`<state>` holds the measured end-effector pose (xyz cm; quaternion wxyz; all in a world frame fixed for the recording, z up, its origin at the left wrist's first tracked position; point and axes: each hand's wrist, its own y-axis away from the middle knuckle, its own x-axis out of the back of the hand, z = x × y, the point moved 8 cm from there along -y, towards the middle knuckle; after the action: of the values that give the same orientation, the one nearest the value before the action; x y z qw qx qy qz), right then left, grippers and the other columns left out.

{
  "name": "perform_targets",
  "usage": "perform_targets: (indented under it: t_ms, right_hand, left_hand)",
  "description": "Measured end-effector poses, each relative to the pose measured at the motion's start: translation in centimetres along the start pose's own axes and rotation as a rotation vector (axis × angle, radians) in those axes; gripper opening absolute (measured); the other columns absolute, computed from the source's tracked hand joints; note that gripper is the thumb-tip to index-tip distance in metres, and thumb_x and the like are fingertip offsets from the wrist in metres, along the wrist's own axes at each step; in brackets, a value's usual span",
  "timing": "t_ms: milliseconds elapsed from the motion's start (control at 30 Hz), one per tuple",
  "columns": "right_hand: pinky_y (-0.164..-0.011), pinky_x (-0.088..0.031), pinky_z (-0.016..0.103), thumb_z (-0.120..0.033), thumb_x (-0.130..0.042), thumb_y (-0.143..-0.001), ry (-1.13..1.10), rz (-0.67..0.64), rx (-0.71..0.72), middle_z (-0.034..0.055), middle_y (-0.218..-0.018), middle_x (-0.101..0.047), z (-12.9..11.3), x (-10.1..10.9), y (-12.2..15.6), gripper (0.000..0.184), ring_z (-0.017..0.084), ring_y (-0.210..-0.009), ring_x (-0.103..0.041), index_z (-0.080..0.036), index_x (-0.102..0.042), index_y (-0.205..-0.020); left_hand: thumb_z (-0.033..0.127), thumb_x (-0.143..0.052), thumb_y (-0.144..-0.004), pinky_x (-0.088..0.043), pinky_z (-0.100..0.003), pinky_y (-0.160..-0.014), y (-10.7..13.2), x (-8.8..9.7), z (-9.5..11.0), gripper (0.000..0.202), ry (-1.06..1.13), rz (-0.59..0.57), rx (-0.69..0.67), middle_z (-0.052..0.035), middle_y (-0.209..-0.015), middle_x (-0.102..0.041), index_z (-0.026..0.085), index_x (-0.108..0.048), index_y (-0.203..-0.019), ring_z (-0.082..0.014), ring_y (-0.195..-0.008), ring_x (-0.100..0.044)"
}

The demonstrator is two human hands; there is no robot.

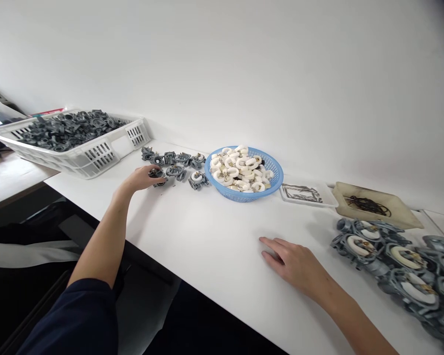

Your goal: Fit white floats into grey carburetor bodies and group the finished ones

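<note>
My left hand (140,178) is closed around a grey metal carburetor body (157,175) at the near edge of a small group on the table. Beside it is another carburetor body (175,171), and close by lies a carburetor with a white float (197,179) in it. My right hand (290,259) is at the white table top, fingers stretched out, with nothing in it. Between and beyond my hands, a blue plastic basket (244,197) is heaped with white ring-shaped floats (240,170).
A white slatted crate (92,162) full of grey metal parts stands at the left. Right of the basket are a clear tray (307,199) of thin gaskets and a beige tray (399,217) with dark rings. Several float-fitted carburetors (414,288) crowd the right side. A wall runs behind.
</note>
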<state>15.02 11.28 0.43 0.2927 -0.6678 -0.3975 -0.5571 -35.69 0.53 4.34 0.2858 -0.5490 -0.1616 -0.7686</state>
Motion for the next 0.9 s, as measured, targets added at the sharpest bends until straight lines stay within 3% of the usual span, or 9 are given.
perform_targets:
  t_ms: [100, 233, 400, 500, 600, 767, 900]
  right_hand:
    - [-0.078, -0.063, 0.039, -0.033, -0.042, -0.104, 0.012, -0.007, 0.000, 0.0062, -0.121, -0.075, 0.0, -0.1, 0.0, 0.040, 0.024, -0.091, -0.077, -0.025, -0.066, -0.135]
    - [-0.076, -0.063, 0.040, -0.034, -0.042, -0.103, 0.000, 0.014, 0.008, 0.0068, -0.119, -0.076, 0.0, -0.1, 0.0, 0.041, 0.024, -0.088, -0.077, -0.025, -0.067, -0.134]
    - [-0.077, -0.063, 0.041, -0.034, -0.042, -0.102, -0.012, 0.025, 0.003, 0.0069, -0.118, -0.076, 0.0, 0.0, 0.0, 0.041, 0.025, -0.088, -0.077, -0.025, -0.067, -0.133]
    - [-0.079, -0.063, 0.041, -0.034, -0.042, -0.103, 0.007, -0.001, -0.014, 0.0068, -0.119, -0.076, 0.1, -0.1, -0.1, 0.041, 0.025, -0.090, -0.077, -0.025, -0.067, -0.134]
    - [-0.077, -0.063, 0.042, -0.033, -0.042, -0.103, 0.011, -0.023, -0.023, 0.0072, -0.118, -0.076, 0.1, -0.2, -0.2, 0.041, 0.026, -0.089, -0.077, -0.024, -0.066, -0.135]
    - [-0.078, -0.063, 0.043, -0.034, -0.041, -0.103, 0.020, -0.032, -0.018, 0.0074, -0.118, -0.076, 0.1, -0.4, -0.1, 0.042, 0.027, -0.090, -0.077, -0.024, -0.065, -0.136]
    - [-0.075, -0.064, 0.041, -0.034, -0.042, -0.103, 0.012, 0.001, -0.009, 0.0070, -0.119, -0.076, 0.3, -0.4, 0.0, 0.041, 0.026, -0.089, -0.077, -0.025, -0.066, -0.135]
  left_hand:
    - [0.076, -0.072, -0.068, -0.050, -0.039, -0.083, 0.1, 0.1, -0.1, 0.079, -0.010, -0.027, 0.016, -0.0100, -0.107, -0.075, 0.027, -0.067, -0.130, -0.0377, -0.103, -0.067]
    - [0.080, -0.070, -0.069, -0.050, -0.036, -0.082, -0.6, 1.0, -1.0, 0.079, 0.034, -0.008, 0.032, -0.0087, -0.112, -0.074, 0.030, -0.067, -0.130, -0.0343, -0.100, -0.069]
    - [0.074, -0.070, -0.072, -0.051, -0.037, -0.090, -5.2, 2.7, -2.1, 0.083, 0.160, 0.076, 0.037, -0.0136, -0.130, -0.067, 0.024, -0.059, -0.137, -0.0347, -0.114, -0.065]
    - [0.066, -0.080, -0.061, -0.052, -0.038, -0.088, -8.4, 2.3, -2.4, 0.094, 0.194, 0.021, 0.062, -0.0205, -0.140, -0.060, 0.020, -0.056, -0.139, -0.0378, -0.121, -0.061]
    - [0.063, -0.084, -0.055, -0.055, -0.038, -0.076, -10.0, 1.4, -3.1, 0.090, 0.249, -0.060, 0.113, -0.0249, -0.131, -0.064, 0.018, -0.060, -0.129, -0.0389, -0.113, -0.066]
    - [0.062, -0.087, -0.049, -0.056, -0.034, -0.067, -9.9, 0.7, -4.3, 0.086, 0.335, -0.090, 0.127, -0.0202, -0.126, -0.065, 0.022, -0.058, -0.119, -0.0346, -0.104, -0.068]
    - [0.063, -0.087, -0.052, -0.055, -0.034, -0.070, -8.8, 0.0, -4.8, 0.087, 0.356, -0.014, 0.092, -0.0125, -0.111, -0.066, 0.024, -0.051, -0.120, -0.0308, -0.098, -0.067]
